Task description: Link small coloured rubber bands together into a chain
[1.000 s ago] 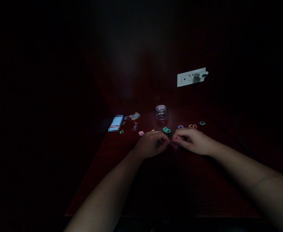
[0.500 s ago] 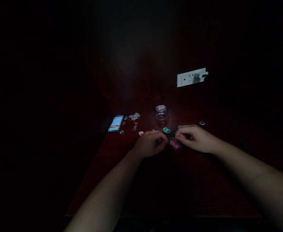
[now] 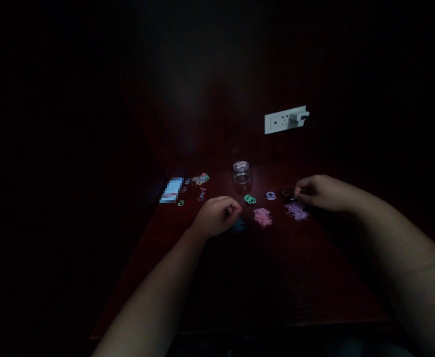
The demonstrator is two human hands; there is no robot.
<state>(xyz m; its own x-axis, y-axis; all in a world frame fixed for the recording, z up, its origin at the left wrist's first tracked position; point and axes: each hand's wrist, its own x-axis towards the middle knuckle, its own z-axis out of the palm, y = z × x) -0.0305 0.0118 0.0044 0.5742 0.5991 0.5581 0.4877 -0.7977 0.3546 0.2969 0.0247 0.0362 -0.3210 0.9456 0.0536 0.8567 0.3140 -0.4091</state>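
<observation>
My left hand (image 3: 217,216), its thumb and fingertips pressed together, is above a teal pile of small elastic bands (image 3: 239,225), partly covering it. What it pinches, if anything, is too small to tell. My right hand (image 3: 319,192) is closed in a pinch at the upper right edge of a purple pile of bands (image 3: 297,211). A tiny pale loop shows by its fingertips; I cannot tell whether it is held. Between the hands lies a pink pile of bands (image 3: 262,217). Behind are green hair ties (image 3: 250,199), purple hair ties (image 3: 270,196) and dark brown ones (image 3: 286,193).
A clear lidded jar (image 3: 242,177) stands at the back of the dark red table (image 3: 269,277). To the left lie a mixed heap of hair ties (image 3: 201,179) and a blurred-out bright rectangular device (image 3: 172,190). A socket with a plug (image 3: 285,120) is on the wall.
My right hand has moved right, from the pink pile to the purple one, uncovering the pink pile. My left hand has shifted left, beside the teal pile. The view has turned slightly.
</observation>
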